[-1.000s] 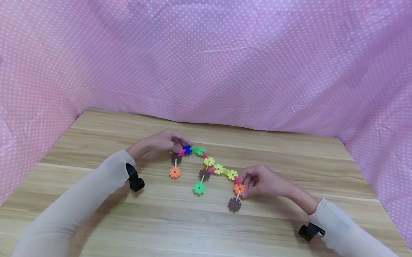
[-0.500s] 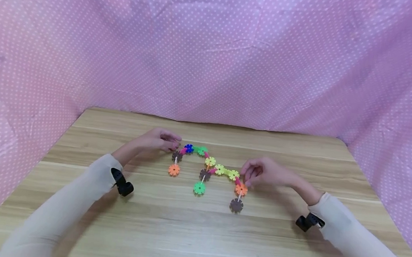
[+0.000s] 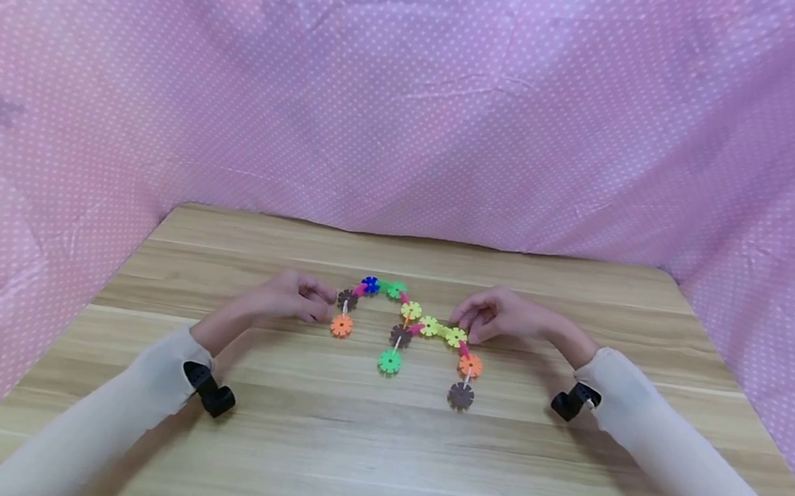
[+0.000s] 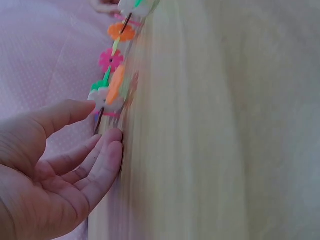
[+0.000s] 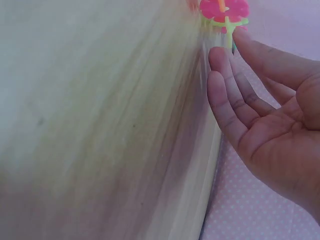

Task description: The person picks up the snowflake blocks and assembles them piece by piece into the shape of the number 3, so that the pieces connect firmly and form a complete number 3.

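Observation:
A chain of joined snowflake building discs stands on the wooden table. From the left come a brown disc (image 3: 347, 300) with an orange disc (image 3: 341, 326) below it, then a blue disc (image 3: 369, 285) and a green disc (image 3: 397, 289). Yellow discs (image 3: 429, 326) run right to another orange disc (image 3: 470, 366) and a dark brown disc (image 3: 461, 396). My left hand (image 3: 295, 296) is beside the brown disc, fingers loosely bent and holding nothing. At the right yellow disc (image 3: 456, 337) is my right hand (image 3: 506, 314), its fingers relaxed; whether it touches the disc is unclear.
The wooden table (image 3: 363, 452) extends in front of the chain. A pink dotted cloth (image 3: 411, 106) hangs behind the table and along both sides. Black wrist cameras sit on both sleeves.
My left hand has drawn away leftward from the blue disc. My right hand has left the orange disc and moved back to the yellow one. The chain keeps its shape.

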Tool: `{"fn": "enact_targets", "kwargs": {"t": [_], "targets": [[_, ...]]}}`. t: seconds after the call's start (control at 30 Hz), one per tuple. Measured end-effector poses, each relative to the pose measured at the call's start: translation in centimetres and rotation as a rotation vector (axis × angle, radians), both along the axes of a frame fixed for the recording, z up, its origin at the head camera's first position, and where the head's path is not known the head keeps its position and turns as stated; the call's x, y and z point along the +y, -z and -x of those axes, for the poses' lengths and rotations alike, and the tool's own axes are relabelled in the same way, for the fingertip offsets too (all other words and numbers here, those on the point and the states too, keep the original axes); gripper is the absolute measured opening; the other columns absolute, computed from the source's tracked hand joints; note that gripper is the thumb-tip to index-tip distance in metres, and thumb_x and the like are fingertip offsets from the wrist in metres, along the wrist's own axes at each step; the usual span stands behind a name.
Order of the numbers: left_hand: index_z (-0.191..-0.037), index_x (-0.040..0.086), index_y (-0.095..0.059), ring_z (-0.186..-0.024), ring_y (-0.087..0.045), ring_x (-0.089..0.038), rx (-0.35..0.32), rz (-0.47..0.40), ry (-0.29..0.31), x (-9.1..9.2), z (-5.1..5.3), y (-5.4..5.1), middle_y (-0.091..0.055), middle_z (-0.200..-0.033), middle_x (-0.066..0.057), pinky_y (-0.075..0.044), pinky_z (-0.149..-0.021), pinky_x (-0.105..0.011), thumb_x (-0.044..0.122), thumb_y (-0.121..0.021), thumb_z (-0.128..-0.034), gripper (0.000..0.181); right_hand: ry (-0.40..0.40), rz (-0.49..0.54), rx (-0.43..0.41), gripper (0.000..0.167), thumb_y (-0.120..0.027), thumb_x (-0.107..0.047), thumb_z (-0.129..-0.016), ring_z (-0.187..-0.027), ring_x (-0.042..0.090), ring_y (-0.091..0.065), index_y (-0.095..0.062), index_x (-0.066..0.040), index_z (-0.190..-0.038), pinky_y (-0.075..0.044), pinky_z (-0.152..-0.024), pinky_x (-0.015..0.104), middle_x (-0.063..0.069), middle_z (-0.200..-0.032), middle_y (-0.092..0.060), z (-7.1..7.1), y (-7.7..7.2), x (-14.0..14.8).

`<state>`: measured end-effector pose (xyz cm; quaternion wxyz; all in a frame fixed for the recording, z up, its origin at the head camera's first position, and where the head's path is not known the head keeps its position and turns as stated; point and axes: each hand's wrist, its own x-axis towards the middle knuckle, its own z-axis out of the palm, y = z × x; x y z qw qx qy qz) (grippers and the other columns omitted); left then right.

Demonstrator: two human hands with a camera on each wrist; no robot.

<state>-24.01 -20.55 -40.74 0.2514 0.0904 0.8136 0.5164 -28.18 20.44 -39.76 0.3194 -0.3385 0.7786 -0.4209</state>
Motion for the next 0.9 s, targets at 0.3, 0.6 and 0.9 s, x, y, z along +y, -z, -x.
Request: {"fn": "enact_targets", "kwargs": {"t": [0.3, 0.6, 0.9], "targets": [[-0.122, -0.009, -0.064, -0.085, -0.072, -0.015, -0.043, -0.001, -0.004, 1.2, -0.9, 0.3, -0.076, -0.099, -0.011, -0.063, -0.082, -0.034, 0.011, -0.076, -0.0901, 0.04, -0.018, -0.037, -0.046, 0.04, -0.078, 0.001, -0.085, -0.092, 0.014, -0.066, -0.068, 0.004, -0.123, -0.059, -0.079, 0.023, 0.02, -0.108, -0.07, 0.3, 0.6, -0.6], [-0.12, -0.011, -0.064, -0.084, -0.072, -0.015, -0.074, -0.011, -0.034, 1.7, -0.8, 0.4, -0.077, -0.095, -0.01, -0.064, -0.08, -0.033, 0.003, -0.073, -0.0894, 0.034, -0.015, -0.017, -0.038, 0.037, -0.081, -0.003, -0.084, -0.085, 0.014, -0.066, -0.07, 0.002, -0.119, -0.059, -0.075, 0.023, 0.016, -0.098, -0.071, -0.1, 0.8, -0.4], [-0.125, -0.005, -0.067, -0.085, -0.068, -0.011, -0.009, 0.035, -0.104, 2.7, 0.6, 0.9, -0.073, -0.102, -0.009, -0.062, -0.079, -0.028, 0.004, -0.069, -0.093, 0.033, -0.007, 0.01, 0.008, 0.035, -0.081, -0.005, -0.084, -0.08, 0.012, -0.066, -0.07, 0.0, -0.116, -0.057, -0.07, 0.021, 0.014, -0.094, -0.071, -1.4, 1.4, 0.0]]}}
